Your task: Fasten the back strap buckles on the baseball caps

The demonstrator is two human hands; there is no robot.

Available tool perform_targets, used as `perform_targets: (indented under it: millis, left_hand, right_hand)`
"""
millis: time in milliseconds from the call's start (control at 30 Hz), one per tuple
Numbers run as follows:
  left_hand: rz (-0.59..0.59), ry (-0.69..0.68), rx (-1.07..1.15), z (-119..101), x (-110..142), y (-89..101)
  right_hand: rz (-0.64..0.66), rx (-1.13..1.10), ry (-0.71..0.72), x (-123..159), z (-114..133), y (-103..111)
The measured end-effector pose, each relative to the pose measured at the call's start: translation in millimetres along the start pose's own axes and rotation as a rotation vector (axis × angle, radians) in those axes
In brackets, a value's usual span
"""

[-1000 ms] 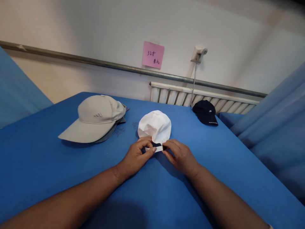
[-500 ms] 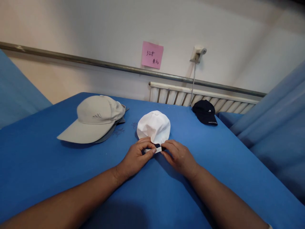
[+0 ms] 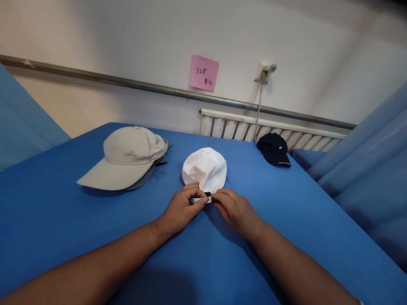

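Note:
A white cap (image 3: 206, 167) sits on the blue surface in front of me, its back strap (image 3: 203, 199) facing my body. My left hand (image 3: 181, 208) pinches the strap from the left, thumb on the near side. From the right, my right hand (image 3: 240, 211) closes finger and thumb on the strap's other end. Between the two hands a dark gap shows above the strap. The fingers partly cover the strap's ends, and the cap's brim is out of sight.
A beige cap (image 3: 127, 148) lies on the left, stacked over a grey one (image 3: 144, 178). The dark navy cap (image 3: 273, 149) rests at the back right of the blue table (image 3: 133, 262). Behind are a radiator (image 3: 229, 127), a metal rail (image 3: 143, 88) and blue curtains (image 3: 365, 169).
My right hand has shifted slightly left along the strap, closer to my left hand. The left hand and the white cap have barely moved.

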State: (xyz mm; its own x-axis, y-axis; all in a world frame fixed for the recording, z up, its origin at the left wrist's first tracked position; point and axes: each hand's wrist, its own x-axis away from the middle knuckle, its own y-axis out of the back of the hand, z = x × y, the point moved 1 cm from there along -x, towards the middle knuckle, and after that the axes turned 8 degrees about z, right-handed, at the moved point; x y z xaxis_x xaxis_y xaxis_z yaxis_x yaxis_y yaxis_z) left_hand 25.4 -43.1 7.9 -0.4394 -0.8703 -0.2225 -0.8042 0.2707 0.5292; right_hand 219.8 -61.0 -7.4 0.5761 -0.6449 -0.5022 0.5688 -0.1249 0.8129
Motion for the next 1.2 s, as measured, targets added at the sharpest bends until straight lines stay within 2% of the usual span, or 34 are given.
perform_targets:
  millis: [267, 800, 1200]
  left_hand:
    - [0.012, 0.015, 0.008, -2.1, -0.2, 0.3]
    - [0.041, 0.006, 0.022, 0.8, -1.3, -2.0]
    - [0.009, -0.051, -0.143, 1.1, 0.8, 2.7]
  right_hand:
    - [-0.055, 0.036, -0.075, 2.1, -7.0, 0.7]
    - [-0.006, 0.007, -0.021, -1.4, -6.9, 0.0]
    - [-0.076, -0.116, -0.078, 4.4, -20.1, -0.6]
